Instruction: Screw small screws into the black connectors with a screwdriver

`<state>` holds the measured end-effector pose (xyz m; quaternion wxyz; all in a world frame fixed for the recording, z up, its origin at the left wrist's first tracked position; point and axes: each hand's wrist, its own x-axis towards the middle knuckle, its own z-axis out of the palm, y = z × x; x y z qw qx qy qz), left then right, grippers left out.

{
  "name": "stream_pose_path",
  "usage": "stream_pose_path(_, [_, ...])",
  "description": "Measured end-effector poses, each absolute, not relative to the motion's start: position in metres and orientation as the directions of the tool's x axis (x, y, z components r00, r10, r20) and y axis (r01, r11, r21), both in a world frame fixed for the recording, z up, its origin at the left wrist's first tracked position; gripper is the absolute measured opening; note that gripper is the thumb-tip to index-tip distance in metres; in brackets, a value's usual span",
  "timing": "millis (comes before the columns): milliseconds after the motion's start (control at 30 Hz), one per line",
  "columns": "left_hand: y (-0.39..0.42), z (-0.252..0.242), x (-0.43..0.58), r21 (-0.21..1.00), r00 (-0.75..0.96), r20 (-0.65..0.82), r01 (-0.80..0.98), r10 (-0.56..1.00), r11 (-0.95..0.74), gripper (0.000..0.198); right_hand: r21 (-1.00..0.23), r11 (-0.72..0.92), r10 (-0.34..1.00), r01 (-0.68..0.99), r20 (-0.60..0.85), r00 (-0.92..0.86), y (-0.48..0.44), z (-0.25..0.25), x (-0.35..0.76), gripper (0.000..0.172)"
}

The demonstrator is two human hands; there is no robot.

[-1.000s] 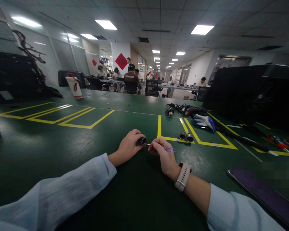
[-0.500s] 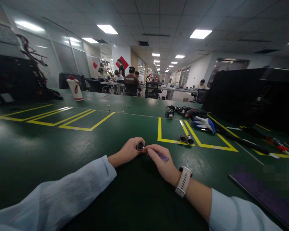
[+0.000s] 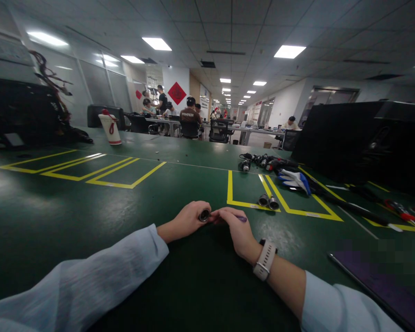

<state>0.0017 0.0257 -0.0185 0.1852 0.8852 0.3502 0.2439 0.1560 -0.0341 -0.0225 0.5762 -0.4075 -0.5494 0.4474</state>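
Note:
My left hand (image 3: 187, 218) rests on the green table (image 3: 90, 212), its fingers closed round a small dark metal cylinder (image 3: 204, 215) with its open end turned towards me. My right hand (image 3: 235, 227) is closed on a thin screwdriver with a clear purple handle (image 3: 241, 218); its tip points into the cylinder's opening. The two hands touch at the fingertips. A pale watch (image 3: 264, 258) sits on my right wrist. Both sleeves are light blue.
Two small metal cylinders (image 3: 268, 201) lie inside a yellow-taped box. Further back are black connectors (image 3: 259, 161), a blue-white glove (image 3: 293, 179), and red-handled tools (image 3: 397, 210) at right. A dark tablet (image 3: 383, 281) lies near right. A white cup (image 3: 109, 129) stands far left. People sit at distant desks.
My right hand has moved closer to the left one and pushed the screwdriver further into the cylinder, so less of the purple handle shows. The left hand turned the cylinder slightly.

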Motion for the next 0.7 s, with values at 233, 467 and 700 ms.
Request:
stream_pose_path(233, [0.029,-0.022,0.003,0.548,0.621,0.27,0.528,0.735,-0.648,0.022,-0.952,0.234,0.971,-0.197,0.239,-0.001,-0.033,-0.025,0.158,0.025])
stream_pose_path(467, [0.024,-0.016,0.002,0.442,0.656,0.261,0.572,0.708,-0.692,0.023,-0.893,0.402,0.909,0.204,0.415,0.024,-0.04,-0.016,0.157,0.024])
stream_pose_path(700, [0.023,-0.016,0.002,0.502,0.643,0.274,0.539,0.715,-0.677,0.023,-0.952,0.216,0.975,-0.215,0.221,0.002,-0.026,-0.03,0.161,0.026])
